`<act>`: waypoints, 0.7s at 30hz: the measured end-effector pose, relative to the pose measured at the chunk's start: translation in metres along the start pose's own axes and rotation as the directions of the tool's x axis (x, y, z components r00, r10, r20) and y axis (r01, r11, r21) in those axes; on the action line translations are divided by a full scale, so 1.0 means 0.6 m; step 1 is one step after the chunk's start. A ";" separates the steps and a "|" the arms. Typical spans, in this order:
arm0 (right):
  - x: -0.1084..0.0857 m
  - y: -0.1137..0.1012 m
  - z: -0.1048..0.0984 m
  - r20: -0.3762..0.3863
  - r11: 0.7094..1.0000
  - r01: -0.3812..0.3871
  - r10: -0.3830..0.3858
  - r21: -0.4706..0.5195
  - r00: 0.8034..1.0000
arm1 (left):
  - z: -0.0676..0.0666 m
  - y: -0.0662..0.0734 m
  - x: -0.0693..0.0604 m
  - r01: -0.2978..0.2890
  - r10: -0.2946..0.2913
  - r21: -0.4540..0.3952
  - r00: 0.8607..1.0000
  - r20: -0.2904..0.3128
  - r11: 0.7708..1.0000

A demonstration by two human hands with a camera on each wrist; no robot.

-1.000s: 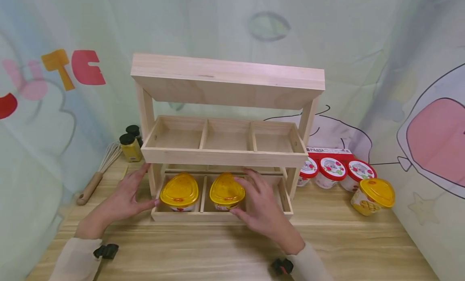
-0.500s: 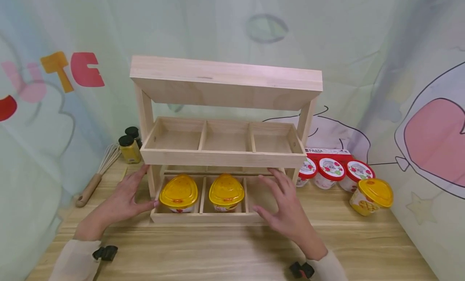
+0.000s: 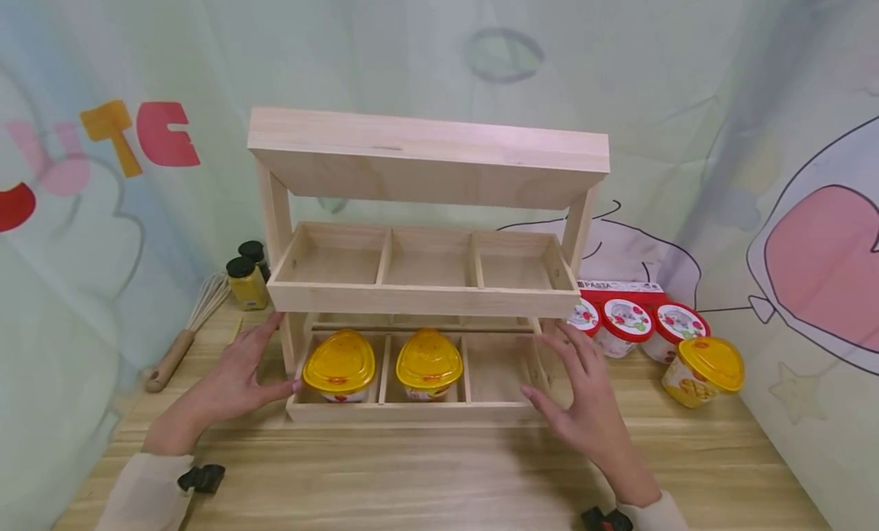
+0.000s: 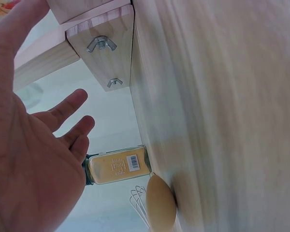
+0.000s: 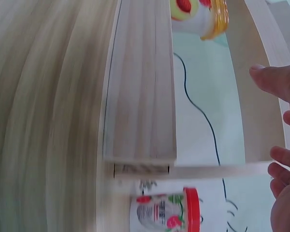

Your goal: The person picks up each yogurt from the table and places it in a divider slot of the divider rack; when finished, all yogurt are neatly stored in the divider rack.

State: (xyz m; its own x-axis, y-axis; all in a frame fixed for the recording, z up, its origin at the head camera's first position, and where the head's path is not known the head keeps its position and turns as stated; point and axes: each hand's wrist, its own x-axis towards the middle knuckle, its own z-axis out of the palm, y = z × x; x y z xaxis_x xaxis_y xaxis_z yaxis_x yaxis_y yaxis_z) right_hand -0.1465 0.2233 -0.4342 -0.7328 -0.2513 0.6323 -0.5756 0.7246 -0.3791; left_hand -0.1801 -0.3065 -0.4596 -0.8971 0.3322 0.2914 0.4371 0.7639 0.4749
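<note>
Tubs (image 3: 339,361) already sit in the left and middle compartments of the lower tray (image 3: 419,413), a third yellow-lidded tub (image 3: 704,371), not yet in it, stands on the table (image 3: 384,485), and your left hand (image 3: 233,378) and right hand (image 3: 584,400) are spread, gripping nothing, by the tray's ends.

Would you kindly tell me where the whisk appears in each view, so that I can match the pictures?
Head: left side, on the table, left of the yellow jar; whisk handle nearest the camera.
Left wrist: bottom, just right of centre, the whisk below the yellow jar.
Right wrist: not in this picture.
Shared landmark: the wooden shelf, centre in head, upper left in left wrist, upper middle and right in right wrist.
</note>
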 end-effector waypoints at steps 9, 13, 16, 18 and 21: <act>-0.013 0.042 -0.035 -0.108 0.999 -0.026 0.021 -0.044 0.994 | 0.003 -0.002 0.001 -0.009 0.009 -0.003 1.000 -0.007 1.000; -0.013 0.060 -0.052 -0.152 0.998 -0.044 0.036 -0.048 0.988 | 0.003 -0.002 0.002 -0.001 0.001 -0.006 1.000 -0.003 1.000; -0.012 0.072 -0.064 -0.182 0.996 -0.071 0.059 -0.061 0.982 | 0.003 -0.003 0.002 -0.003 0.003 -0.005 1.000 -0.006 1.000; -0.012 0.081 -0.071 -0.210 0.995 -0.078 0.061 -0.069 0.976 | 0.004 -0.003 0.002 -0.002 0.002 -0.003 1.000 -0.005 1.000; -0.014 0.095 -0.078 -0.231 0.991 -0.104 0.082 -0.084 0.969 | 0.003 -0.002 0.001 0.001 -0.001 -0.002 1.000 -0.002 1.000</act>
State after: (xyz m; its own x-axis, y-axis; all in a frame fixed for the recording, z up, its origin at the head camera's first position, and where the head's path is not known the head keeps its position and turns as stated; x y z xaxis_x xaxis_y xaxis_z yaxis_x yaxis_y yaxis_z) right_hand -0.1563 0.2969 -0.4293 -0.6735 -0.0360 0.7383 -0.4639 0.7982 -0.3843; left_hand -0.1814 -0.3063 -0.4614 -0.8974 0.3299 0.2929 0.4362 0.7630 0.4770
